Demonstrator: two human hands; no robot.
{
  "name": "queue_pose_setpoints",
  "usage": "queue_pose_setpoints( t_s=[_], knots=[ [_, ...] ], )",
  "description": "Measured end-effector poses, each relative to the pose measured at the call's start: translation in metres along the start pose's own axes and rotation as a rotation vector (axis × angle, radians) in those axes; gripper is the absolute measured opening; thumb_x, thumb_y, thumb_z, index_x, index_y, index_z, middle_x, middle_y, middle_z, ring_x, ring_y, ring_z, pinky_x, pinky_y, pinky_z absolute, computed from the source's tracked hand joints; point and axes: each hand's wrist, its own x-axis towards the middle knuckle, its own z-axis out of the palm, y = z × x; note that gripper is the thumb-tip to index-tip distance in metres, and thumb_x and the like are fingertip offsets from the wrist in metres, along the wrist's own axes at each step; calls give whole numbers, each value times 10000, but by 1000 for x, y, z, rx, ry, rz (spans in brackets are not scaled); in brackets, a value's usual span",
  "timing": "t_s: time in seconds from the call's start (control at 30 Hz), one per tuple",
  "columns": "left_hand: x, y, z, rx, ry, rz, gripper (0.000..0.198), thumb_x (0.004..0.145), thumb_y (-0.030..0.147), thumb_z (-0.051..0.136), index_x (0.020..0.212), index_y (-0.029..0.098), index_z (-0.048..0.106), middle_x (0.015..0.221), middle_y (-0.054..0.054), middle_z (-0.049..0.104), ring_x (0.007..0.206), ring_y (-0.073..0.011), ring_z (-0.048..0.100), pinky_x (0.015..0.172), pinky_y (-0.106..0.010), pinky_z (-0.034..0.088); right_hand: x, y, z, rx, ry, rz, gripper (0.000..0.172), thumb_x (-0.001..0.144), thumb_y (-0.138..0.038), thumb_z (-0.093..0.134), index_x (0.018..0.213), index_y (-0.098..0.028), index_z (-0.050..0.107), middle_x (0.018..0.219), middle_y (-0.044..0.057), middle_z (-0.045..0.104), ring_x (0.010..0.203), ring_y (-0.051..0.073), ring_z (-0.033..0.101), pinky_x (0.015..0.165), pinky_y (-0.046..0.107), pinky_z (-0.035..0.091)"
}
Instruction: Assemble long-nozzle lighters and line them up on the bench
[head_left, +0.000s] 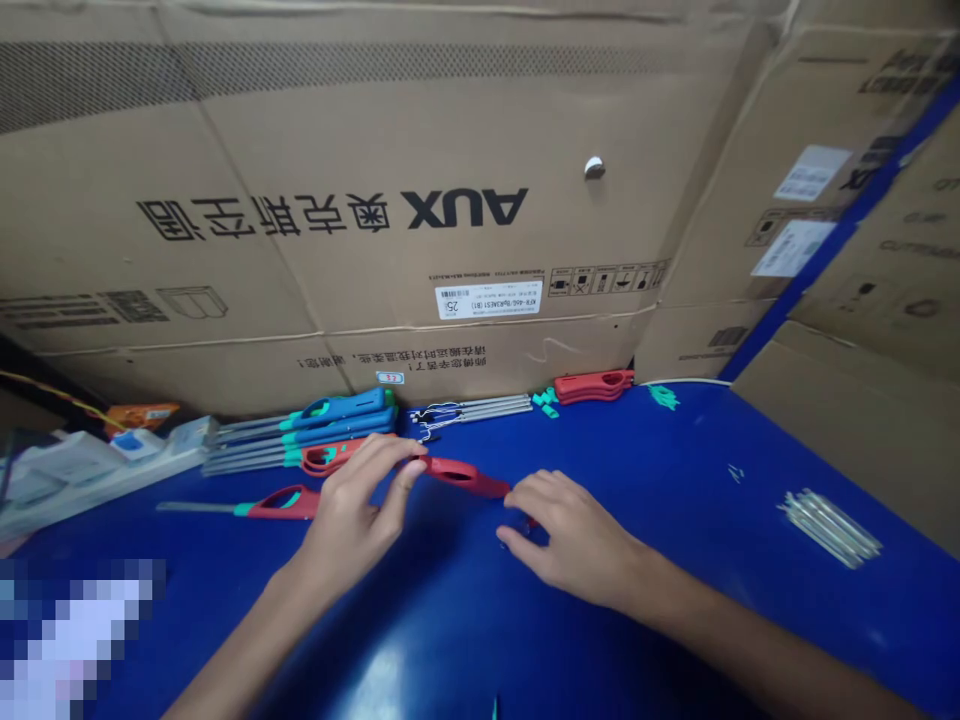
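My left hand [351, 512] pinches a red plastic utility lighter handle [466, 477] near one end, between thumb and fingertips. My right hand [571, 535] curls around the handle's far end, with a small dark part partly hidden under the fingers. Behind them lie several lighters with blue handles [339, 417] and metal nozzles, and a red-handled lighter [283, 503] sits by my left wrist. Several thin metal rods with wires [471, 410], small teal plastic pieces [546, 402] and stacked red handle shells [594, 386] lie along the back edge.
The work surface is a glossy blue table [480, 640]. A bundle of metal rods [831, 528] lies to the right. Large cardboard boxes [337, 150] form the back wall. White packaging [90, 470] sits at the left, beside a pixelated patch.
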Motion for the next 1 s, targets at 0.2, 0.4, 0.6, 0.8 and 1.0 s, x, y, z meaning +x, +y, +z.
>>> queue_pose_setpoints(
  t_s=[0.2,0.4,0.6,0.8,1.0],
  knots=[
    [24,22,5,-62,-20,206,165,912,61,510,1000,172,595,883,-47,645,818,-162,596,748,-303,501,20,-9,-16,204,118,-45,173,928,-238,528,1038,-166,641,930,59,657,816,162,610,742,271,470],
    [46,40,21,-132,-24,236,161,912,39,499,945,151,610,837,-46,638,777,-149,586,705,-284,503,9,-5,-21,305,208,-69,174,908,-213,536,763,-166,620,684,2,568,588,106,499,568,234,402],
    [47,47,44,-139,-125,-1,433,935,277,563,1347,192,462,1119,-94,668,986,-214,638,878,-400,534,0,43,-30,779,405,341,254,810,-421,649,777,-169,630,622,19,646,535,139,620,554,266,537],
    [8,48,70,-53,-665,15,393,945,341,518,1330,262,510,1289,-86,589,1206,-277,523,1021,-533,444,-6,122,-34,825,672,701,663,491,-650,798,843,-230,425,578,-18,642,507,193,666,534,334,588],
    [-9,46,82,-4,-759,68,281,945,308,520,1205,261,615,1259,-84,590,1185,-302,515,975,-588,458,-4,156,-22,522,603,761,567,606,-735,635,786,-237,430,506,-28,603,406,176,597,398,271,473]
  ],
)
